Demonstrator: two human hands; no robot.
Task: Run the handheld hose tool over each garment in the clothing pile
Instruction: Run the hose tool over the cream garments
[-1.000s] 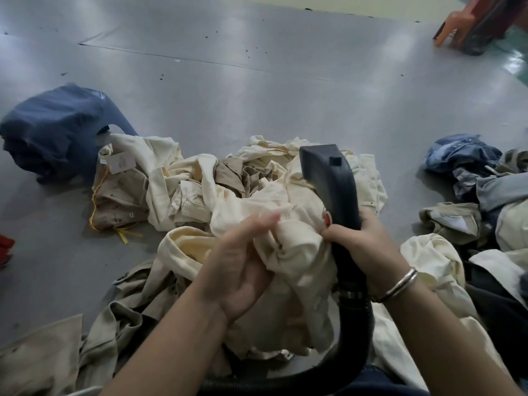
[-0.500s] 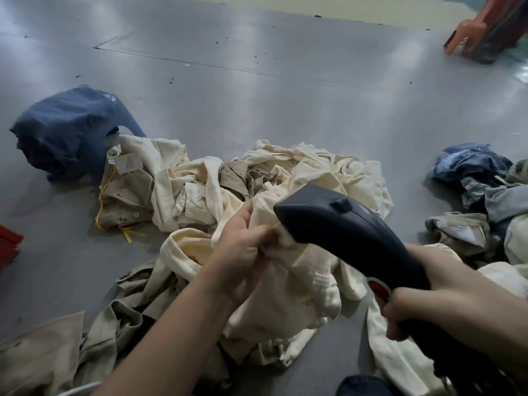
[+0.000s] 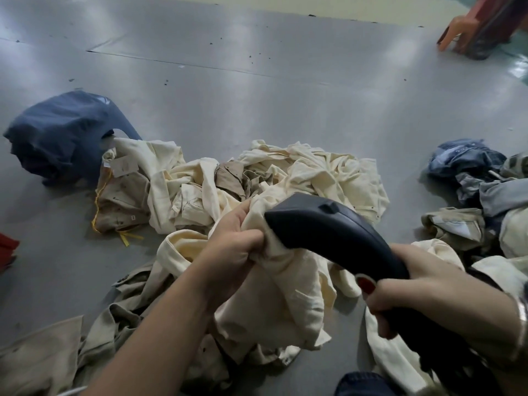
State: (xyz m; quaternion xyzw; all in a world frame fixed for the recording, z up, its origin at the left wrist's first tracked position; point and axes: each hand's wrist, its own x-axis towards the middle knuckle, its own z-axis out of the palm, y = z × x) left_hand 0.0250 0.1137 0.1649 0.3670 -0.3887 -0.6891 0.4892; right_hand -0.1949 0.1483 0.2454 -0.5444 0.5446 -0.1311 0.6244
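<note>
A cream garment (image 3: 285,287) hangs bunched from my left hand (image 3: 231,247), which grips its upper edge above the clothing pile (image 3: 314,172). My right hand (image 3: 414,284) is wrapped around the handle of the dark handheld hose tool (image 3: 328,232), beside its red button (image 3: 367,284). The tool lies tilted, with its head pointing left and pressed against the cream cloth just beside my left fingers. The hose itself is hidden under my right forearm.
Cream and khaki garments spread over the grey floor (image 3: 257,95) in the middle. A dark blue garment (image 3: 63,135) lies at the left. Blue and grey clothes (image 3: 480,178) are heaped at the right. An orange stool leg (image 3: 457,30) stands far right at the back.
The tool has tipped from upright to lying sideways with its head pointing left against the cloth. My right hand moved right and lower. My left hand closed tighter on the cream garment.
</note>
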